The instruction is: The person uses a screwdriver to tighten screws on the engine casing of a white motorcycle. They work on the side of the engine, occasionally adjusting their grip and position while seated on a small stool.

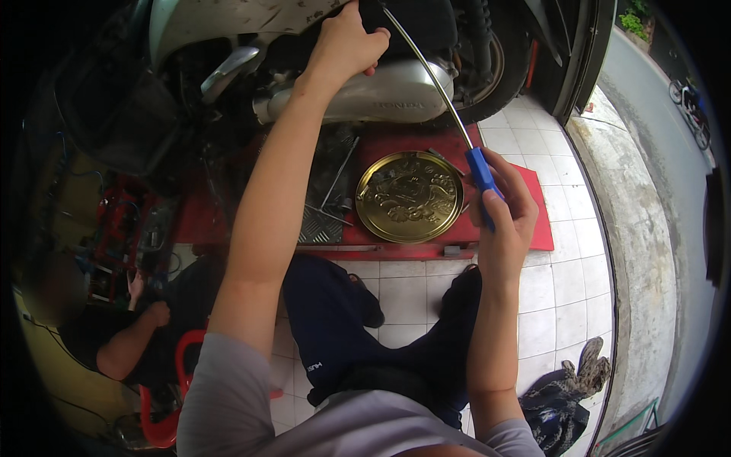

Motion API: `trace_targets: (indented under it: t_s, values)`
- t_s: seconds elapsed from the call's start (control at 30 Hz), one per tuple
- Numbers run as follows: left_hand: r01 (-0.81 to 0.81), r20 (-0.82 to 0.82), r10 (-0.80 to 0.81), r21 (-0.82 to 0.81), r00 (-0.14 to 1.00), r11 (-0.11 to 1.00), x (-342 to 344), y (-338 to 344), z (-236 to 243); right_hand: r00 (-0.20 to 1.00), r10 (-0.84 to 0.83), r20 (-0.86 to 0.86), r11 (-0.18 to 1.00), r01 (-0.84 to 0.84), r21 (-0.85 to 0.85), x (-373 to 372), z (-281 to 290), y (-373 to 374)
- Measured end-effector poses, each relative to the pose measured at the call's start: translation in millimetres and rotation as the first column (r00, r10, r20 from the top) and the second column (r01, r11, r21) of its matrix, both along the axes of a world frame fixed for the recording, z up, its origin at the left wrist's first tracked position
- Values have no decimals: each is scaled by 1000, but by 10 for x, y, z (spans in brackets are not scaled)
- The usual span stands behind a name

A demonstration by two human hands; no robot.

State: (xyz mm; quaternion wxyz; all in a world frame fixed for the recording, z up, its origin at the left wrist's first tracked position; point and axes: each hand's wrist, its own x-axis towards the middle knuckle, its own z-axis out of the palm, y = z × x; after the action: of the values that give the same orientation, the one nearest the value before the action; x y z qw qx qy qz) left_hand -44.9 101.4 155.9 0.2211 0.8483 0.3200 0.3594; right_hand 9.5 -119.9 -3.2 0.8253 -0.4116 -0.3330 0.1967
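A long screwdriver [480,177] with a blue handle lies in my right hand [509,204], its fingers wrapped round the grip. The thin metal shaft slants up and left, its tip close to the underside of a scooter [365,97]. My left hand [349,46] is raised at the lower edge of the scooter's pale body panel [236,17]. Its fingers are curled, and whatever they hold is hidden. Under the scooter's silver engine cover, a round gold embossed tray [367,221] rests on a red platform [537,206], left of my right hand.
Beside the tray, a thin metal rod tool [340,174] lies on a dark ribbed plate. Another person [122,339] sits at the left near a red tool rack [114,228] and red chair [186,354]. Dark patterned cloth [560,407] lies on the white tiles, near a roadside kerb [647,228].
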Motion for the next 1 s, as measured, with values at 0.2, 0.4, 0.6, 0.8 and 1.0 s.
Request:
trace_targets:
  t_s: [0.2, 0.4, 0.6, 0.8, 1.0]
  values:
    - [-31, 4, 31, 212, 1000, 977, 56, 80, -74, 999, 19, 33, 1000, -19, 0, 29, 52, 8]
    - [-99, 35, 94, 477, 995, 873, 63, 327, -258, 999, 5, 46, 1000, -4, -23, 8, 97, 28]
    - [16, 56, -52, 504, 997, 864, -136, 57, -479, 998, -7, 70, 999, 10, -34, -10, 137, 53]
    - [196, 342, -255, 198, 904, 961, -151, 77, -623, 994, -36, 99, 999, 40, -32, -92, 221, 95]
    - [508, 478, -334, -297, 812, 809, -317, -152, -482, 980, -96, 173, 994, 104, -35, -317, 346, 191]
